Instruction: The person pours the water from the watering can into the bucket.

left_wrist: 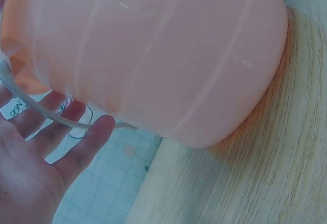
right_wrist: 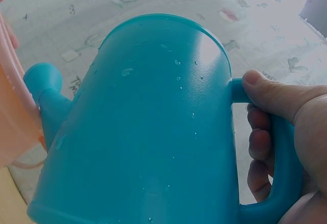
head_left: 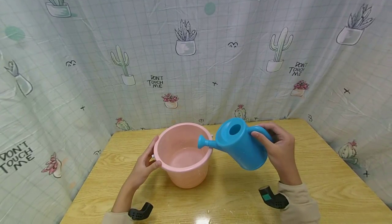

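Note:
A pink bucket [head_left: 187, 174] stands on the table. My left hand [head_left: 142, 169] rests against its left side at the rim, fingers extended and thumb near the front. In the left wrist view, the fingers [left_wrist: 84, 150] lie spread by the bucket's thin pale handle [left_wrist: 46, 112]. With my right hand [head_left: 280, 145] I grip the handle of a blue watering can [head_left: 245, 149], held off the table and tilted left. Its spout end [head_left: 201, 142] reaches over the bucket's right rim. Water drops dot the can's wall [right_wrist: 153, 116] in the right wrist view; no stream shows at the spout.
The wooden table [head_left: 232, 196] has a bright reflection near its front edge. A pale curtain [head_left: 208, 64] printed with cacti hangs behind the table and along both sides. Dark wrist devices [head_left: 141, 211] sit at both sleeves.

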Demonstrator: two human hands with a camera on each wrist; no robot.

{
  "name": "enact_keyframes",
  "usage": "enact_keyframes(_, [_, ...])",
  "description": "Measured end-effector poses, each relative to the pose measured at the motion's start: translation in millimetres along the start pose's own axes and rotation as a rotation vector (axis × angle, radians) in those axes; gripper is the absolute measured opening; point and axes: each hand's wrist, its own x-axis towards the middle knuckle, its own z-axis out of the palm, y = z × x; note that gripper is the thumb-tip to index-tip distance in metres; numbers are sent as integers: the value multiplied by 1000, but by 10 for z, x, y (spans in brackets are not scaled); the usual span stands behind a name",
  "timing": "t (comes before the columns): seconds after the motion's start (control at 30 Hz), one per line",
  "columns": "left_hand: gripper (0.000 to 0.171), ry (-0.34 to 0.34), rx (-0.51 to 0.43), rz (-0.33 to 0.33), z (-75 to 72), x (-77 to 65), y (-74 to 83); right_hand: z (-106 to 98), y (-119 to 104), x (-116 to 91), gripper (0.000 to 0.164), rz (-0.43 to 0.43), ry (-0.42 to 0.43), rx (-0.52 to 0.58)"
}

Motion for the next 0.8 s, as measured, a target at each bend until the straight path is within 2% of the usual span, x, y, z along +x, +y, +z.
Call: enact_keyframes(0.8, [78, -3, -4, -11, 2, 0, 9, -3, 29, -2, 24, -9, -9, -2])
